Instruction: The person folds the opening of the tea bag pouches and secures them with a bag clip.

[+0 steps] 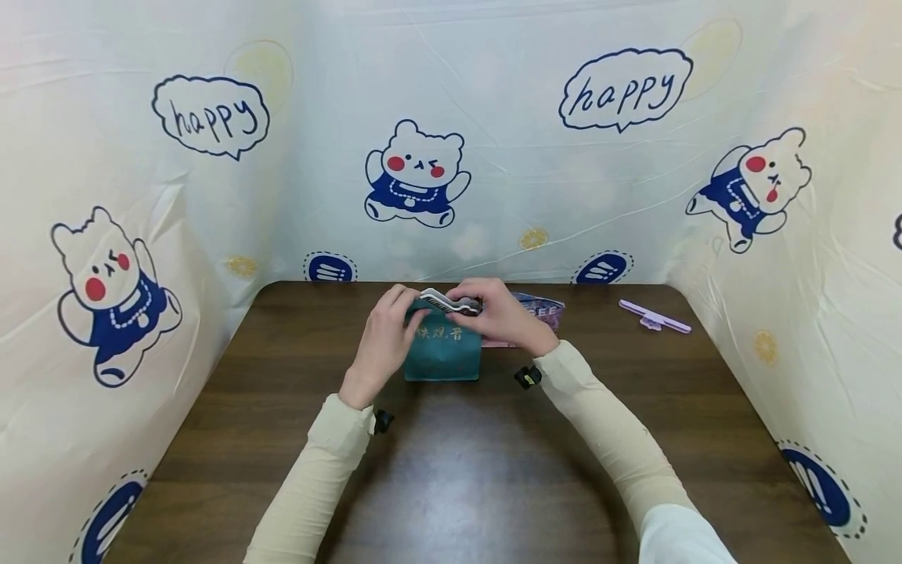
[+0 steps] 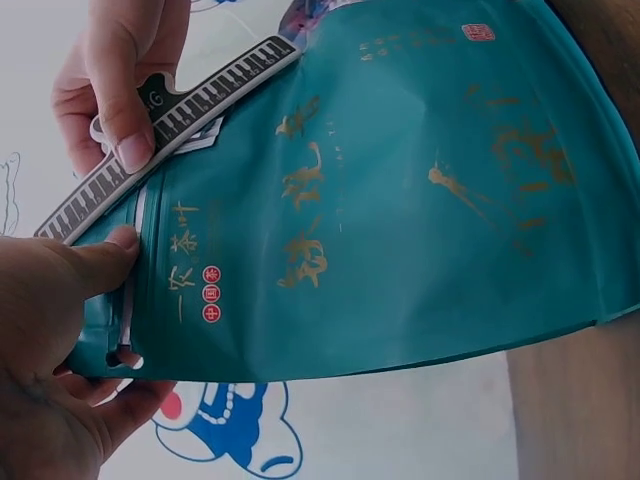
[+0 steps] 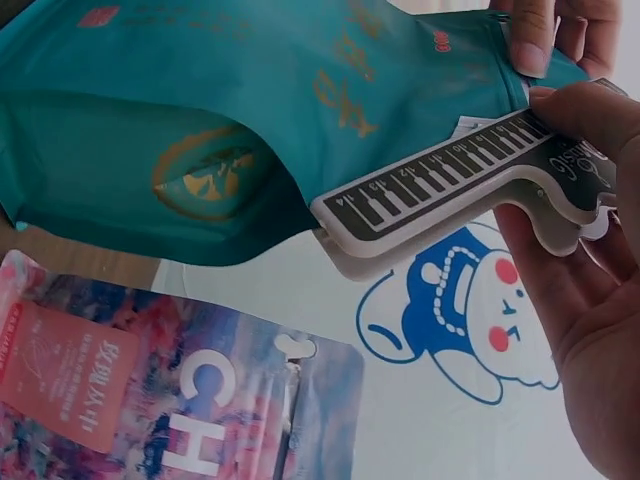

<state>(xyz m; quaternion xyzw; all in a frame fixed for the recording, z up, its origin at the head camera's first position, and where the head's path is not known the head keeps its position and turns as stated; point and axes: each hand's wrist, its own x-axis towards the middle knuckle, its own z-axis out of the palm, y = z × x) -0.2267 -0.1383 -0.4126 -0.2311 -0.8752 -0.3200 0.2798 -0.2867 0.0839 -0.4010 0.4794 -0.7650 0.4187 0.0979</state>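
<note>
A teal tea bag (image 1: 442, 362) with gold lettering stands upright on the table, between both hands. Its top corner is pinched by my left hand (image 1: 380, 337), thumb on the front and fingers behind in the left wrist view. My right hand (image 1: 503, 313) grips a piano-key-patterned bag clip (image 3: 430, 185) by its handles, thumb on one side and fingers on the other. The clip lies at a slant over the bag's upper side edge, close to the zip strip. Part of the bag's top is hidden behind the clip and fingers.
A pink and purple pouch (image 3: 230, 390) with large white letters is behind the bag, to the right, partly covered by my right hand in the head view. Farther right on the table (image 1: 282, 439) lies a purple clip (image 1: 655, 317). A printed cloth (image 1: 493, 102) surrounds the table.
</note>
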